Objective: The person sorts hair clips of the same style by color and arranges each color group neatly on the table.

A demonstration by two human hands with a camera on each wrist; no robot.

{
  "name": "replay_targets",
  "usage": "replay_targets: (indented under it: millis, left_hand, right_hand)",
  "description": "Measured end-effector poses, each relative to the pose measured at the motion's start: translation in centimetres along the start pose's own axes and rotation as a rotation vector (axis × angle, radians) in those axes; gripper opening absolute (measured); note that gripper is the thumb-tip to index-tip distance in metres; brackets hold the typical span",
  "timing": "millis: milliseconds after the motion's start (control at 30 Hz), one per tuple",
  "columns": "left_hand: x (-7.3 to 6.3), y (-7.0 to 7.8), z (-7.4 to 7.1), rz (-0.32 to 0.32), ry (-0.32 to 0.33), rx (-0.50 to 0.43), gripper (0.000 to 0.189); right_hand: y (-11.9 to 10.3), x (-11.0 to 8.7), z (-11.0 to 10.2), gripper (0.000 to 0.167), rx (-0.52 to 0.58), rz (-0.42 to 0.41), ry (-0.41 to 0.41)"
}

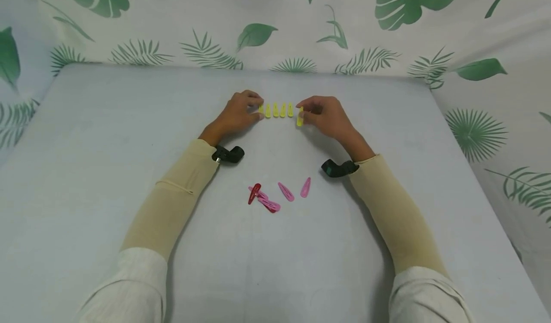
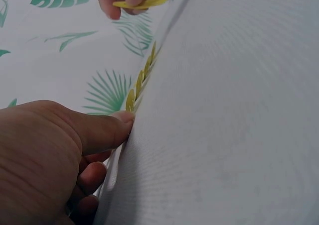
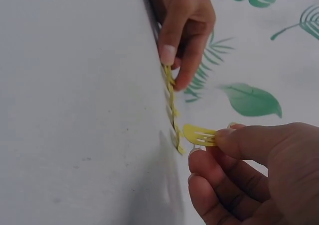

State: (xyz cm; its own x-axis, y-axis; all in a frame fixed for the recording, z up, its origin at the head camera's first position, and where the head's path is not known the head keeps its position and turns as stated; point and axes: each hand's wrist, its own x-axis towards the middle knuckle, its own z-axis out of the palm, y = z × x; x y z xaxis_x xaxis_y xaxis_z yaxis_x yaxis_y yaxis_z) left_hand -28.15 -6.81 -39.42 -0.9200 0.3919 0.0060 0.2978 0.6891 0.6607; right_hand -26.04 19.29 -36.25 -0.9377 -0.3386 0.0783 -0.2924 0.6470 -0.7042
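Several yellow snap hair clips (image 1: 276,110) stand side by side in a row at the far part of the table. At the row's left end my left hand (image 1: 238,114) pinches the endmost clip between thumb and fingers. My right hand (image 1: 328,116) holds another yellow hair clip (image 3: 198,135) between thumb and fingertips, just right of the row. In the right wrist view this clip's rounded end points toward the row, apart from it. The left wrist view shows the row (image 2: 139,80) running away from my left thumb.
Nearer to me on the table (image 1: 275,265) lies a loose group of pink hair clips (image 1: 286,192) and red hair clips (image 1: 254,194), some overlapping. One pink clip (image 1: 305,187) lies apart on the right. A leaf-patterned cloth (image 1: 297,31) hangs behind the table.
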Motion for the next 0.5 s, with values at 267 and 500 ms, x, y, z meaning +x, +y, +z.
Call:
replay_targets:
  millis: [267,500]
  left_hand:
    - [0.0,-0.1,-0.1,-0.007,0.001,-0.003,0.048]
    - [0.1,-0.1,0.0,0.010,-0.001,-0.013,0.047]
  right_hand:
    - [0.9,2.0,0.3,0.025,0.034,0.085,-0.005]
    - [1.8,3.0,0.7,0.024,-0.042,0.111,0.002]
